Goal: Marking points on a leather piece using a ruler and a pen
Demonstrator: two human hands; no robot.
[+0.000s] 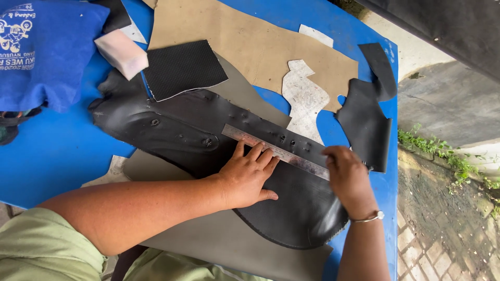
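While the steel ruler (276, 152) is lying diagonally across the black leather sheet (208, 140) on the blue tabletop (52, 156), the left hand (247, 174) is pressing it flat, fingers spread; the right hand (348, 174) is curling at its lower-right end, grip unclear.

The right hand (348, 176) is smeared by motion and hides the end of the metal ruler (276, 151) along with whatever it grips, while the blue cloth (44, 49) runs off the top-left edge.
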